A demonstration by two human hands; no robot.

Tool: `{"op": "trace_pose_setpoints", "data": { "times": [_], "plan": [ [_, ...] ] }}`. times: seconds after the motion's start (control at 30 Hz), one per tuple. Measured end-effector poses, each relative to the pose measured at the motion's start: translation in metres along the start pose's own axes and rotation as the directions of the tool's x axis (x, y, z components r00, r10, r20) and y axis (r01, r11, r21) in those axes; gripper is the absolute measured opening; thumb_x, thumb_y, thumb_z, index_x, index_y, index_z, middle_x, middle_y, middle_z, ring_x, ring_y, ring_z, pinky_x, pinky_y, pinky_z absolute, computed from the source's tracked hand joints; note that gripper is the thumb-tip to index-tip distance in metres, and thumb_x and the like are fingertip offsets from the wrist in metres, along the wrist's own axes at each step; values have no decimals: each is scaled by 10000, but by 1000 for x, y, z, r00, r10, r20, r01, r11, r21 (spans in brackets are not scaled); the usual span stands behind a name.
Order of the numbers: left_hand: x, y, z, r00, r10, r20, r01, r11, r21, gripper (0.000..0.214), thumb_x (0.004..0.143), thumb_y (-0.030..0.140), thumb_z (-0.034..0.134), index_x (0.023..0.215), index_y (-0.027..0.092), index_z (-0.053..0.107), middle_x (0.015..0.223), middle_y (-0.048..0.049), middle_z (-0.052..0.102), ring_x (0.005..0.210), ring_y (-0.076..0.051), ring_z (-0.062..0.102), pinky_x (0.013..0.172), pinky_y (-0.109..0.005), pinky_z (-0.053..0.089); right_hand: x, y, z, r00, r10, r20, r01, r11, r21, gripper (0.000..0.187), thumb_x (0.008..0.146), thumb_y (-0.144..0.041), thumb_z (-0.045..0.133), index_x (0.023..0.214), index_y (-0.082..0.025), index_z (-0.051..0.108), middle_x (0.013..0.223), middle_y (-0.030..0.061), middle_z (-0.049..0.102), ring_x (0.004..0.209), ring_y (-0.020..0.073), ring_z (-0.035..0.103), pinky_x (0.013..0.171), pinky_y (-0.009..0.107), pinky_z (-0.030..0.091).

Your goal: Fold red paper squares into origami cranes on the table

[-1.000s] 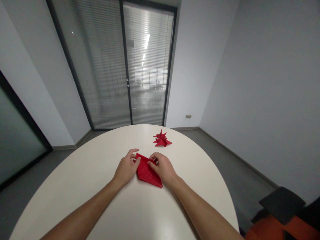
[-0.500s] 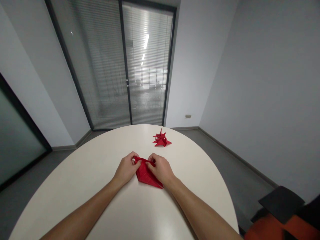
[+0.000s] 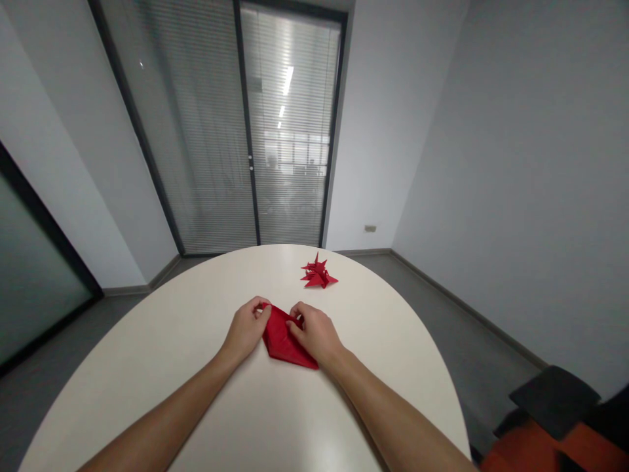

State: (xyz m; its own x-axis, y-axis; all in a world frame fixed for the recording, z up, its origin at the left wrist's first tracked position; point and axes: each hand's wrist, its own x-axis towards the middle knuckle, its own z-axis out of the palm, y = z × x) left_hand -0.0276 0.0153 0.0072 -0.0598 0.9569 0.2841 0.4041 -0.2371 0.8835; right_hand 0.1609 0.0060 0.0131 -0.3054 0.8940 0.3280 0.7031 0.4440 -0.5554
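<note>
Forearms bare, entering low on either side: left forearm [image 3: 181, 400] and right forearm [image 3: 393, 413] slant inward over a round off-white table [image 3: 275, 426], converging near mid-table. Chair [image 3: 528, 449], orange and black, at lower right beyond the table's rim.

Left hand [image 3: 246, 331]: wrist about in line with its forearm, fingers curled under, thumb laid along the edge; closed pinch on the upper left corner of a folded sheet of red paper [image 3: 282, 342]. Right hand [image 3: 318, 333]: back turned up, knuckles bent, thumb and forefinger drawn together in a narrow pinch at the paper's upper right edge; remaining fingertips hidden.

Paper between the hands, over mid-table, lower edge sloping toward the right wrist. Farther on, near the far rim, a spiky cluster of red origami figures [image 3: 319, 275], apart from both hands; count unclear. Behind, glass door [image 3: 295, 196] with blinds.
</note>
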Motion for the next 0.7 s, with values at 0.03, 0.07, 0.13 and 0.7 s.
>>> {"op": "trace_pose_setpoints", "data": {
  "times": [0.03, 0.07, 0.13, 0.7],
  "plan": [
    [0, -1, 0, 1000, 5, -15, -5, 1000, -6, 202, 798, 357, 527, 858, 195, 633, 764, -19, 669, 696, -201, 610, 642, -290, 454, -1, -2, -1, 1000, 10, 2, -10, 1000, 3, 97, 877, -283, 612, 959, -233, 614, 936, 18, 700, 771, 164, 609, 687, 267, 393],
    [0, -3, 0, 1000, 10, -29, -11, 1000, -15, 195, 791, 341, 526, 872, 197, 630, 786, -20, 672, 710, -201, 613, 644, -288, 456, -2, -4, -3, 1000, 19, 9, -20, 1000, 12, 166, 881, -342, 621, 1005, -232, 614, 975, 30, 701, 790, 172, 616, 705, 277, 408],
    [0, -4, 1, 999, 18, -44, -19, 999, -30, 178, 773, 301, 520, 878, 201, 622, 806, -17, 673, 718, -196, 615, 642, -282, 456, -4, -7, -6, 999, 18, 47, -21, 998, 55, 367, 862, -463, 646, 1139, -229, 589, 1083, 61, 691, 858, 197, 632, 757, 303, 440],
    [0, 0, -3, 999, 34, 28, -35, 999, 32, 230, 827, 397, 555, 870, 188, 641, 770, -21, 673, 671, -184, 593, 625, -278, 450, -7, 12, -12, 968, -75, 242, 52, 994, 100, 743, 770, -320, 749, 1430, -182, 436, 1246, 154, 621, 1087, 276, 606, 929, 382, 469]
  ]
}}
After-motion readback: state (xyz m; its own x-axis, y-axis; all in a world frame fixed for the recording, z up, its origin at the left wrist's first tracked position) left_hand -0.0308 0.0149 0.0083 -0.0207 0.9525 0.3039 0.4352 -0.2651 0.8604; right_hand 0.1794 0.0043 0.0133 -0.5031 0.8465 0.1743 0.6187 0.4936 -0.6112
